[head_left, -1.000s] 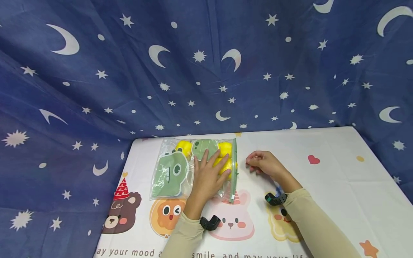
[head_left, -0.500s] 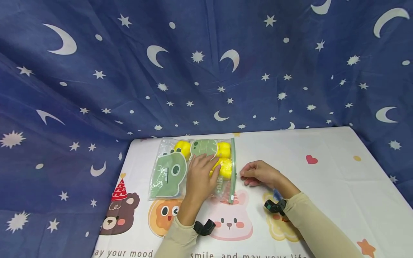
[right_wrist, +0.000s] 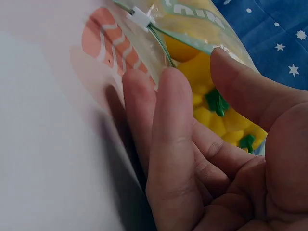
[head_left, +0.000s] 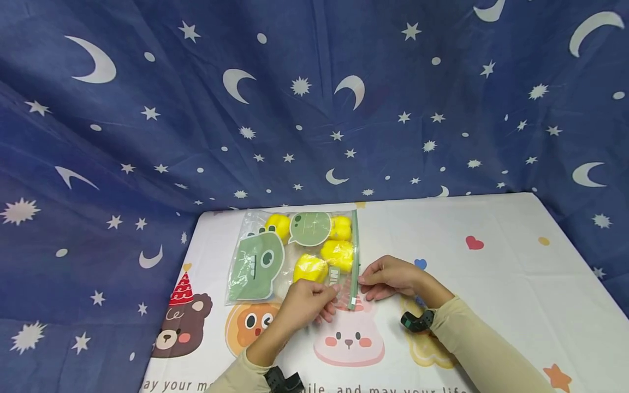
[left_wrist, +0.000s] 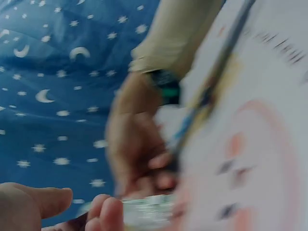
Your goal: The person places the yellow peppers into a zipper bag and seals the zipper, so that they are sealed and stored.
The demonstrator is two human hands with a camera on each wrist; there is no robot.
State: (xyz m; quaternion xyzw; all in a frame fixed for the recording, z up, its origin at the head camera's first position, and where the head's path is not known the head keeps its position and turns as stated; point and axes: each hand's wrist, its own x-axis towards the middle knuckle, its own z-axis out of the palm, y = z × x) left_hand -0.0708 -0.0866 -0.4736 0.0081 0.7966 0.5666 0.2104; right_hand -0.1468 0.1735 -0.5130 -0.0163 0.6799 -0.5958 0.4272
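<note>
A clear slider bag (head_left: 282, 278) with a green cartoon monster print lies flat on the table. Inside are several yellow bell peppers (head_left: 338, 254), their green stems showing in the right wrist view. Its green zip edge (head_left: 356, 240) faces right, with a white slider (right_wrist: 140, 18) near the front end; the mouth gapes in the right wrist view. My right hand (head_left: 393, 277) has its fingertips right at this edge, thumb and fingers apart. Over the bag's front edge is my left hand (head_left: 306, 301), fingers loosely bent, thumb apart from them and nothing between.
The white tablecloth (head_left: 511, 305) carries cartoon animals, a heart and lettering. A blue curtain (head_left: 304, 109) with moons and stars rises behind the table and along its left side. Each wrist wears a black device (head_left: 417, 321).
My left hand has slid off the middle of the bag toward its front edge, uncovering the peppers. My right hand has come forward and left to the zip edge. The bag stays in place.
</note>
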